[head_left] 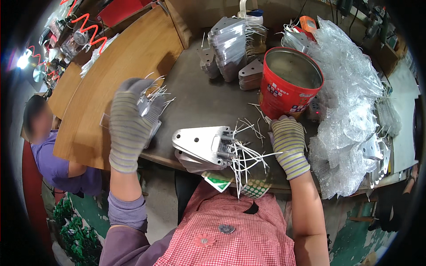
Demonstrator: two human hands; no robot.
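Lying at the near edge of the counter point(195, 95), a stack of flat metal plates point(199, 144) with rounded corners sits between the two gloved hands, white cable ties point(246, 159) fanning out from its right end. The right hand point(288, 142), in a striped glove, rests just right of that stack with its fingers curled down among the loose ties; whether it actually pinches one cannot be told. To the left and a little farther off, the left hand point(133, 117) is raised and closed around a small metal plate with ties point(151, 104) sticking out beyond the fingers. Farther right stands a red tin can point(288, 84), open-topped, beside a heap of clear plastic bags point(350, 111). At the far side, more stacked plates point(230, 44) are piled. A seated person point(49, 146) is at the left.
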